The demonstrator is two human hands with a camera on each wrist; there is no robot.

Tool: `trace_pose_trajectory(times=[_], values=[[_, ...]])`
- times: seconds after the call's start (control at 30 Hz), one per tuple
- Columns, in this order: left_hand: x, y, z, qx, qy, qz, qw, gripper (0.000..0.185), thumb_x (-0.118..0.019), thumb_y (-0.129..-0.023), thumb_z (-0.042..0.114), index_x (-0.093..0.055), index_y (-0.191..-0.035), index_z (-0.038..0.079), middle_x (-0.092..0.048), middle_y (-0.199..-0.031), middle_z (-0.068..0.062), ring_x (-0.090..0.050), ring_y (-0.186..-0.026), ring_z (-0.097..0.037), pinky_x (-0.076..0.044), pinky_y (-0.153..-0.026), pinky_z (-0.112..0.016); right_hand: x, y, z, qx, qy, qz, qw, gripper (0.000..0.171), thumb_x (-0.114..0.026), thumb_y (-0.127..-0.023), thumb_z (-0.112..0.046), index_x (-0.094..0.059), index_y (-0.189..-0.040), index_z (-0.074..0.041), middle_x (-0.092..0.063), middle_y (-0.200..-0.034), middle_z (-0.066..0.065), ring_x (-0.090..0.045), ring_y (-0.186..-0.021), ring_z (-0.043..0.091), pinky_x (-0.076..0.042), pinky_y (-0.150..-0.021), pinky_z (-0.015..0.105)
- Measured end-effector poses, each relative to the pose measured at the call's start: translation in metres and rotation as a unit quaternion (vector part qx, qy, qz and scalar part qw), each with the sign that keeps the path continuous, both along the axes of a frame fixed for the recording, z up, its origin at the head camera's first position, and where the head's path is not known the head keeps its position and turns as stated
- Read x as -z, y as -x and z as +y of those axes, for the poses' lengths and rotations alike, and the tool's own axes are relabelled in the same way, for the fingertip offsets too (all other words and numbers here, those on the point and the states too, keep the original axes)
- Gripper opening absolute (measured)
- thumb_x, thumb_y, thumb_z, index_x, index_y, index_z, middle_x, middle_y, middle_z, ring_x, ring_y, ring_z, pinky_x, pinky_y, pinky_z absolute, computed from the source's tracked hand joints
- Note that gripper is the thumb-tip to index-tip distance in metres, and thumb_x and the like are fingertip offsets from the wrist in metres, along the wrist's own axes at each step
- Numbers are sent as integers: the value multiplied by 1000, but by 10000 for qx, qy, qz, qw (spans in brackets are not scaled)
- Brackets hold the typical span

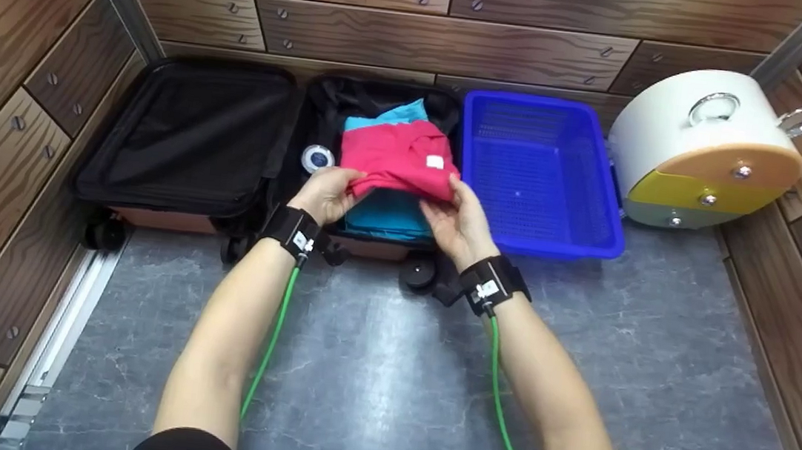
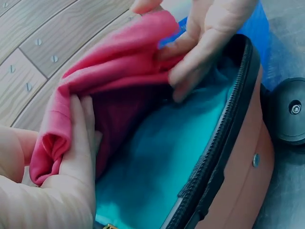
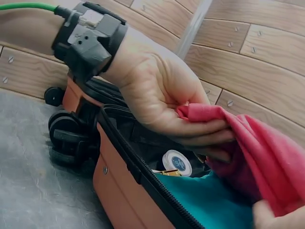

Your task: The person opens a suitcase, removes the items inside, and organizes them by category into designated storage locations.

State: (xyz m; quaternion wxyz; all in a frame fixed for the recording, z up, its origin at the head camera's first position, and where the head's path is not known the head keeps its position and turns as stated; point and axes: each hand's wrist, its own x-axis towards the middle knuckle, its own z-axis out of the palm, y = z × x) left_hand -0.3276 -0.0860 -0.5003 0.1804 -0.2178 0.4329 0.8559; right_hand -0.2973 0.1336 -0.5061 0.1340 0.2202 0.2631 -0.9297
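Note:
A folded pinkish-red garment (image 1: pixel 401 152) with a white label is held over the open suitcase half (image 1: pixel 384 248). My left hand (image 1: pixel 326 193) grips its near left corner, thumb on top and fingers underneath. On the near right corner, my right hand (image 1: pixel 459 222) pinches the cloth between thumb and fingers. Below the raised near edge lies teal fabric (image 2: pixel 157 152), and a brighter blue piece (image 1: pixel 405 112) shows behind the garment. Beside my left hand, a small round container with a white-rimmed lid (image 3: pixel 177 163) sits inside the suitcase.
The suitcase's other half (image 1: pixel 194 136), covered by a black panel, lies on the left. A blue plastic basket (image 1: pixel 612 236) stands to the right. Farther right is a white rounded drawer unit (image 1: pixel 650 124) with coloured drawers. Wood-patterned walls surround the grey floor (image 1: pixel 378 372).

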Motion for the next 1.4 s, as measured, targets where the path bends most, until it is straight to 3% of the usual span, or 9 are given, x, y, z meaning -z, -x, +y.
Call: trace_pose_trajectory(times=[0.1,0.2,0.43,0.6,0.77,0.9,1.0,1.2,1.4], values=[[-1,0,-4,113,166,-63,9998,9,-50,-98,-14,-55,-102,-8,-68,-86,-17,-74,-72,-21,-60,-74,-25,-1,6,-1,275,-155,191,9993,49,-59,-104,-19,-45,-149,-4,-52,-137,13,-60,-115,22,-51,-98,33],[-1,0,-9,321,250,-139,9991,16,-47,-97,-15,-51,-111,-8,-66,-93,-18,-74,-75,-23,-60,-76,-25,-4,14,2,264,-429,336,9982,41,-63,-103,-21,-54,-139,-4,-60,-117,9,-63,-95,18,-54,-84,29],[2,-2,-14,981,615,-86,9932,41,-43,-96,-15,-40,-135,-2,-60,-105,-18,-73,-85,-27,-60,-73,-25,-7,30,7,-566,-1490,320,9867,47,-68,-99,-29,-57,-136,-3,-67,-100,6,-61,-84,17,-52,-69,24],[6,-5,-9,1297,1476,344,9799,56,-45,-88,-15,-36,-141,3,-57,-104,-13,-65,-86,-21,-59,-80,-34,-4,37,0,-811,-2735,465,9573,56,-62,-97,-1,-42,-149,3,-61,-126,14,-63,-95,19,-58,-76,28],[5,-4,-2,1174,2119,569,9685,64,-48,-95,-2,-28,-155,6,-55,-128,-16,-59,-108,-25,-53,-92,-39,1,39,-3,-904,-3892,711,9140,75,-61,-91,7,-30,-159,-4,-42,-154,16,-48,-129,24,-45,-105,35],[4,-1,1,847,2502,1007,9592,74,-45,-98,-2,-14,-164,9,-31,-161,-15,-42,-136,-25,-43,-108,-36,6,39,-4,-1098,-4764,1180,8643,90,-55,-84,15,-23,-164,-12,-22,-168,9,-26,-146,21,-28,-117,33],[5,1,3,797,2844,1421,9448,80,-40,-94,-9,-7,-165,10,-12,-170,-10,-21,-150,-21,-27,-119,-29,8,40,-6,-1257,-5148,1404,8364,87,-46,-81,19,-30,-161,-8,-26,-166,10,-27,-144,22,-29,-114,31],[2,0,7,925,3448,1890,9148,68,-33,-95,-11,-19,-161,-2,-18,-169,-13,-12,-155,-23,-14,-123,-27,11,40,-9,-1227,-5414,1710,8140,77,-38,-81,20,-38,-155,1,-37,-161,14,-30,-146,21,-28,-113,24],[-9,-2,14,1042,3695,2263,8952,65,-32,-98,-9,-19,-160,-3,-17,-169,-14,-12,-155,-23,-13,-122,-24,7,38,-9,-1049,-5162,2224,8204,74,-40,-84,20,-35,-156,2,-36,-161,15,-38,-137,19,-40,-76,19]])
